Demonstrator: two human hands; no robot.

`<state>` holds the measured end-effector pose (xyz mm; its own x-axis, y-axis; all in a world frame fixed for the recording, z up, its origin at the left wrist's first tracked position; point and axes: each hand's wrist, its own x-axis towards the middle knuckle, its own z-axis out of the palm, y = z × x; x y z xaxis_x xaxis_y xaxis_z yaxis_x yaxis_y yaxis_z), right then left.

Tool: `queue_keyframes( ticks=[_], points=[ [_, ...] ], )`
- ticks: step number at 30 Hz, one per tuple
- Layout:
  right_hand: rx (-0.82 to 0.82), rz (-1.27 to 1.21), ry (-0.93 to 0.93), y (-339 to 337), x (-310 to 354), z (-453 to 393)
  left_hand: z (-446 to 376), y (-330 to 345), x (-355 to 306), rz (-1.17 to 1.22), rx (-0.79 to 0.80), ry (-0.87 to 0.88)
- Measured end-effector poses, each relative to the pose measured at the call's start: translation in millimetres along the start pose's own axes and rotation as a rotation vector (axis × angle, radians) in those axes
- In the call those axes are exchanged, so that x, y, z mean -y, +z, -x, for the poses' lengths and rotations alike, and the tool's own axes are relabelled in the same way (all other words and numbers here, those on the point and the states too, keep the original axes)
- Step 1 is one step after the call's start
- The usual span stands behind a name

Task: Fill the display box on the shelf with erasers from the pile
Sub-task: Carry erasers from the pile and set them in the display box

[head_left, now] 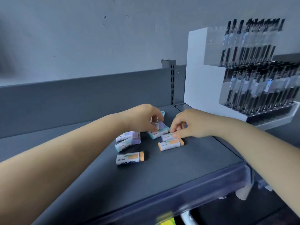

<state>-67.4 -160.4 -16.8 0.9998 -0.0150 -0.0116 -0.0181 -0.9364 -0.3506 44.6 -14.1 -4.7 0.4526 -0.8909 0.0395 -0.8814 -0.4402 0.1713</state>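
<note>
Here both hands pinch erasers, left [144,118] and right [186,125], amid five loose erasers [129,158] on the shelf [178,168].

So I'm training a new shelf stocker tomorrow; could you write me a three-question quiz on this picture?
1. True or false: the right hand pinches a purple eraser.
2. What colour are the ends of the eraser nearest the camera: A teal, B orange, C purple?
3. What fills the tiered white display rack at the right?

Key: 1 true. 2 B. 3 Dark pens; the picture is too blurred to tell more. The left hand also grips erasers from the pile on the shelf.
</note>
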Motion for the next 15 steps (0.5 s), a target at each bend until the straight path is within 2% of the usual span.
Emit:
queue_keyframes(
  ticks=[15],
  points=[
    [0.002, 0.007, -0.105, 1.2, -15.4, 5.7, 15.4, 5.0, -28.8, 0.009, -0.078, -0.247]
  ],
)
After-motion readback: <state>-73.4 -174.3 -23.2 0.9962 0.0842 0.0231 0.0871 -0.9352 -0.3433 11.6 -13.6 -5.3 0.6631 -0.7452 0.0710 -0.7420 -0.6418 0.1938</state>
